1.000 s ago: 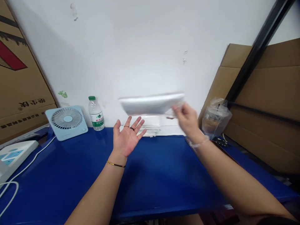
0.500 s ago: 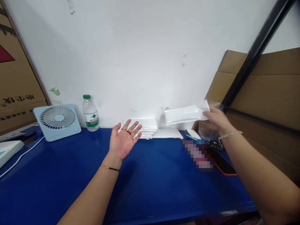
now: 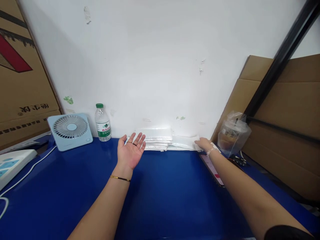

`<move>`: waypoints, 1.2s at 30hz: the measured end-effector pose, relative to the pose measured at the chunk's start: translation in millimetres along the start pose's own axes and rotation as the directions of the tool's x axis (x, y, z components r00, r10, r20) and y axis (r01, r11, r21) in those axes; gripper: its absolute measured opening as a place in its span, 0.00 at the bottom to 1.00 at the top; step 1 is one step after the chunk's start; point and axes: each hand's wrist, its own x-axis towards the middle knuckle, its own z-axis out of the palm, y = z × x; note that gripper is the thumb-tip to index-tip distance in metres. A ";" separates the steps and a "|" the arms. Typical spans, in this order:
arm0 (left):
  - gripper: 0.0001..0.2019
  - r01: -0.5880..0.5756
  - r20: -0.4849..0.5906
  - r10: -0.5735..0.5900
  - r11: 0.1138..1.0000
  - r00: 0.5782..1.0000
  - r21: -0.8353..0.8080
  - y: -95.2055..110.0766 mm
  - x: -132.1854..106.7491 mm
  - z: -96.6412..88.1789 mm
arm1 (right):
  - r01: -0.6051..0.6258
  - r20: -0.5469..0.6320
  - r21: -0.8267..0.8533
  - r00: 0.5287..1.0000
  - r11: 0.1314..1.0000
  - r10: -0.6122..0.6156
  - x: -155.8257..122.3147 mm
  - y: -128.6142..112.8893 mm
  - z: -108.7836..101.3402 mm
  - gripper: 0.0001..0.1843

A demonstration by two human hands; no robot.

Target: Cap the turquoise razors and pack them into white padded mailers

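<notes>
My left hand (image 3: 130, 150) is held palm up above the blue table, fingers spread, with nothing in it. Behind its fingertips lies a stack of flat white packets (image 3: 157, 136) against the wall. My right hand (image 3: 204, 144) reaches to the back of the table, its fingers closed on the right end of a white padded packet (image 3: 184, 141). That packet lies low, just right of the stack, and its left end meets the stack's edge. Whether it rests on another packet underneath, I cannot tell.
At the back left stand a light blue fan (image 3: 72, 127) and a water bottle (image 3: 102, 125). A white device (image 3: 16, 165) with a cable lies at far left. On the right are a phone (image 3: 212, 169), a bagged drink cup (image 3: 231, 135) and cardboard (image 3: 287, 133).
My right hand has lowered the white packet from the air to the back of the table, right of the stack. My left hand stays palm up. The view has shifted slightly.
</notes>
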 end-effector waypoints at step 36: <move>0.12 -0.360 -0.063 0.370 0.924 0.927 0.124 -29.0 -6.3 12.0 | -0.481 0.511 0.823 0.859 -0.304 0.026 -139.2 -167.6 15.7 0.15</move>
